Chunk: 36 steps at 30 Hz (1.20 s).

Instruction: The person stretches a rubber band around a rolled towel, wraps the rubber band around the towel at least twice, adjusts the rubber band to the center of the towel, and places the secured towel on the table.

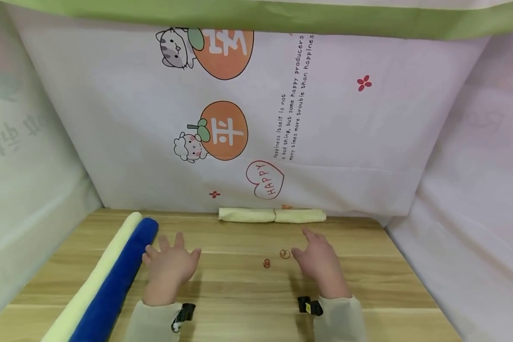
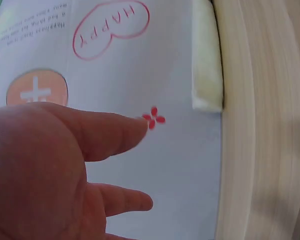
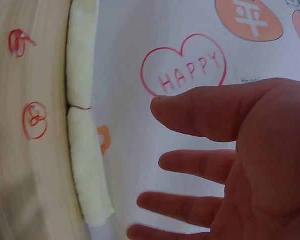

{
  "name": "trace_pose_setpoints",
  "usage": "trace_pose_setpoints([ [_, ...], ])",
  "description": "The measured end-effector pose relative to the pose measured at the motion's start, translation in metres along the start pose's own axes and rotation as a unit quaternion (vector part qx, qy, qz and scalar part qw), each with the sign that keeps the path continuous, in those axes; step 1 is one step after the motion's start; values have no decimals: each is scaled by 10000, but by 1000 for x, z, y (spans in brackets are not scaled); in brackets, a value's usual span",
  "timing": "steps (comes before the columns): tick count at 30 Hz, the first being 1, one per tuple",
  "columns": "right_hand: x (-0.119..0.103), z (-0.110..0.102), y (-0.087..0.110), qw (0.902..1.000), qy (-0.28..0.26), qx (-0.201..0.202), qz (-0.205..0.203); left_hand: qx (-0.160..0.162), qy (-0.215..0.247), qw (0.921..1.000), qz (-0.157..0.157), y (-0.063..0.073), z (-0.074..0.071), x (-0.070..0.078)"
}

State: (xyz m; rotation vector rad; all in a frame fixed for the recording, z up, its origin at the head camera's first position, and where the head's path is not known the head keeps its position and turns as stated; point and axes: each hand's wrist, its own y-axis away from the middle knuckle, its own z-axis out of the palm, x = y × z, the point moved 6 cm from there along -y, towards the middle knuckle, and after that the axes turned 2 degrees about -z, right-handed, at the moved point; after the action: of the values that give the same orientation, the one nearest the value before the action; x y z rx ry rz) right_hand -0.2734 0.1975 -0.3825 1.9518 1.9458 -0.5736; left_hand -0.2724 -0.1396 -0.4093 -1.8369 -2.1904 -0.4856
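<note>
My left hand (image 1: 170,266) is over the wooden table with its fingers spread, holding nothing. Close to its left lie two long soft rolls side by side, a blue roll (image 1: 115,280) and a cream roll (image 1: 95,280). My right hand (image 1: 318,259) is also empty, fingers apart. Near its thumb are some reddish-brown rubber bands (image 1: 285,254), with a second small tangle of bands (image 1: 267,263) a little further left. At the table's back lies a pale yellow rolled cloth (image 1: 248,215), cinched round its middle by a thin reddish band (image 3: 80,107).
Behind the table (image 1: 231,294) hangs a white printed cloth (image 1: 325,118) with orange fruit drawings and a red heart. More white cloth (image 1: 474,199) hangs along both sides. A green strip (image 1: 256,16) crosses the top.
</note>
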Motion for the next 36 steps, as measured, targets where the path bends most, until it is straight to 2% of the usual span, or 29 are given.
trace_pose_setpoints([
  [7,22,11,-12,9964,-832,-166,-8,-207,413,9985,-288,-11,-14,-36],
  [11,26,12,-14,9947,-1006,-205,-7,-235,515,9974,-455,-17,-19,-56],
  [15,27,13,-15,9945,-1017,-224,-60,-236,642,9958,-615,-18,-22,-68],
  [21,33,25,-19,9920,-1209,-344,66,-10,703,9952,-681,-18,-24,-81],
  [30,42,44,-24,9861,-1496,-721,18,1,398,9984,-390,-24,-21,-87],
  [36,42,51,-27,9874,-1348,-821,-106,-61,359,9991,209,-27,-17,-75],
])
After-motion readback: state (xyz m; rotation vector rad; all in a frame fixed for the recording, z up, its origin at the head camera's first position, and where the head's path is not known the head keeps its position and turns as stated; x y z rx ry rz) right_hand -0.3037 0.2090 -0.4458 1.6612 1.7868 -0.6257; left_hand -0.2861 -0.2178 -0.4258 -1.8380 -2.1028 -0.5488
